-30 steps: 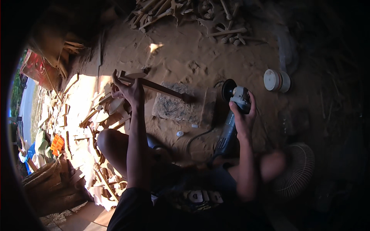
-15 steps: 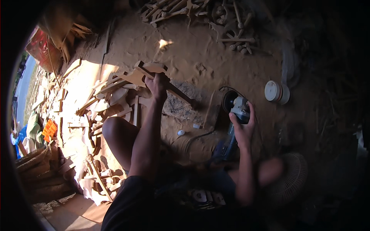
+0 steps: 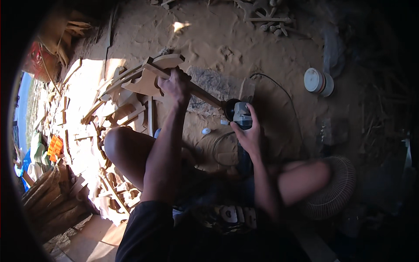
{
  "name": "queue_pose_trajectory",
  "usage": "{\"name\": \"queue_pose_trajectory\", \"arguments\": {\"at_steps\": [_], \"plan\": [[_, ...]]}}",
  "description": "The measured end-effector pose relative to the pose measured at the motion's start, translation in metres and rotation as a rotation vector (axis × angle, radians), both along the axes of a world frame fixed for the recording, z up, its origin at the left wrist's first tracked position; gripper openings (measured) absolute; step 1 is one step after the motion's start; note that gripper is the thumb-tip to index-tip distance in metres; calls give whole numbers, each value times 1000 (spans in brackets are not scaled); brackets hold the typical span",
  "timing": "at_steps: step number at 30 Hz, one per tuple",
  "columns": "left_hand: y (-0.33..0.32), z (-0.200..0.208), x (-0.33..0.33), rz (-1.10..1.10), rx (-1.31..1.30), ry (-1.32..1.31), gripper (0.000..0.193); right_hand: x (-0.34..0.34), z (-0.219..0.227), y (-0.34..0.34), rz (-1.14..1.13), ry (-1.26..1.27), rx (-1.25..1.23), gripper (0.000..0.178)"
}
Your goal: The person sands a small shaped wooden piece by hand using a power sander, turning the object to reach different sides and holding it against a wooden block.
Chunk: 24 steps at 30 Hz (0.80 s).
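Observation:
My left hand [image 3: 176, 86] is closed round a wooden piece [image 3: 204, 95], a long straight bar joined to curved, flat-cut parts at its far left end. The bar slants down to the right. In my right hand [image 3: 249, 136] is an angle grinder [image 3: 242, 114], gripped round its head with its body pointing down toward my lap. Its dark round disc [image 3: 230, 109] is at the right end of the bar; whether the two touch I cannot tell. Beneath the bar lies a rough grey slab [image 3: 214, 83] on the sandy ground.
Cut wooden parts [image 3: 131, 111] are heaped in sunlight on the left. More pieces [image 3: 270, 19] lie at the far side. A white lidded tub [image 3: 312, 80] is on the right, a wire fan guard [image 3: 338, 187] by my right knee. A black cable [image 3: 286, 92] curves over the ground.
My right hand has brought the grinder left and up to the bar's end. The left hand still grips the wooden piece, and the whole view has shifted slightly.

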<state>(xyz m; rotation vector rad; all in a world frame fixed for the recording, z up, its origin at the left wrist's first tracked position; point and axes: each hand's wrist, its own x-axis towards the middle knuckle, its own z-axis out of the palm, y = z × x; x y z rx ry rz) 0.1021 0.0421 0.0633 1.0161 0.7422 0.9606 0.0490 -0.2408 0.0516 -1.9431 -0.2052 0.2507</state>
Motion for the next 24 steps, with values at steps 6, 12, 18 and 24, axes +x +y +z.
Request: {"name": "queue_pose_trajectory", "arguments": {"at_steps": [6, 12, 18, 24], "plan": [[-7, 2, 3, 29, 53, 19, 18, 1, -9, 0, 24, -52, -123, 85], [-15, 10, 6, -18, 81, -1, 18, -3, 1, 1, 15, -9, -242, 84], [-23, 14, 11, 8, 85, -5, 18, -6, -11, -6, 2, -53, -113, 84], [-18, 12, 11, 8, 141, 6, 15, -3, -5, -6, 1, 12, -167, 85]]}}
